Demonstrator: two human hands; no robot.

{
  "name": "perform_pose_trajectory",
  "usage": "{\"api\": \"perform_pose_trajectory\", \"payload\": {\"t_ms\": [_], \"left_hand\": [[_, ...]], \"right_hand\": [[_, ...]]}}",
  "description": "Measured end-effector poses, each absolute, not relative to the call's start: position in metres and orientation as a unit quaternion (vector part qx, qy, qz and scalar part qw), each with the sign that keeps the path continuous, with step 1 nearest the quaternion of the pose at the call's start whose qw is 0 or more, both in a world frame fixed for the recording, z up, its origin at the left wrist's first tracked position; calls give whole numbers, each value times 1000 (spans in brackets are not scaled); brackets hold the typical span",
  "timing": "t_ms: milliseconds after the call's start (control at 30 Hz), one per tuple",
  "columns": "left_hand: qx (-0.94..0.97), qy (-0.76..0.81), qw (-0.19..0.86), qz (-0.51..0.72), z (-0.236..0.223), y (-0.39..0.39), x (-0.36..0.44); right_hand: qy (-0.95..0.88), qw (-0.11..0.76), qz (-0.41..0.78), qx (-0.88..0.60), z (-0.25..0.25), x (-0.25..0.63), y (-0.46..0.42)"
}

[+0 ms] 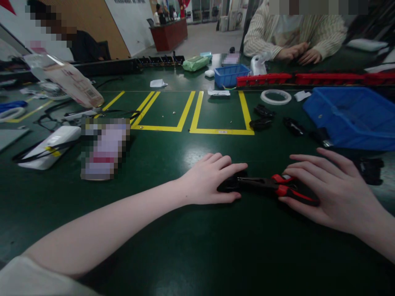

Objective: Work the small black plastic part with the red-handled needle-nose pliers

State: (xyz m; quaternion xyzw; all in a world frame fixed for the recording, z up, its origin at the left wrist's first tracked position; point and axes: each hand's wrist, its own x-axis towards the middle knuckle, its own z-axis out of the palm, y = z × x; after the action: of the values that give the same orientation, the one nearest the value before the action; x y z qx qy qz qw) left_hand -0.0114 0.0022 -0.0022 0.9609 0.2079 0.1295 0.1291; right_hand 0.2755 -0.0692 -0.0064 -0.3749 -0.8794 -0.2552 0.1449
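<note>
— Starting from your left, what's there?
— A white rounded plastic case (pixel 40 158) with a black cord across it, on the dark green table (pixel 154 230). Then comes your left hand (pixel 205 181), thumb and forefinger pinching a small black piece (pixel 227 186) against the tabletop, in front of you.
— And to the right of that?
— Your long-nosed pliers with red-and-black handles (pixel 262 186), lying nearly level, tips at the piece. Your right hand (pixel 336 201) has its thumb and fingers around the handles, the upper fingers partly spread.
— How far along are you?
— I'd judge you're partway through working on that one piece: the tool is in place, but you haven't let go. I can't tell if the tips grip it, or if anything has changed on it.
— Any others?
— More black pieces (pixel 293 126) lie near the blue plastic bin (pixel 358 115). Whether you've dealt with those, the view doesn't show.
</note>
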Motion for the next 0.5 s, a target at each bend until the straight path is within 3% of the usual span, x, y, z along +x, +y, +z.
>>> {"api": "perform_pose_trajectory", "payload": {"t_ms": [500], "left_hand": [[953, 233, 142, 134, 3, 1, -15]], "right_hand": [[-878, 143, -190, -416, -5, 275, -73]]}}
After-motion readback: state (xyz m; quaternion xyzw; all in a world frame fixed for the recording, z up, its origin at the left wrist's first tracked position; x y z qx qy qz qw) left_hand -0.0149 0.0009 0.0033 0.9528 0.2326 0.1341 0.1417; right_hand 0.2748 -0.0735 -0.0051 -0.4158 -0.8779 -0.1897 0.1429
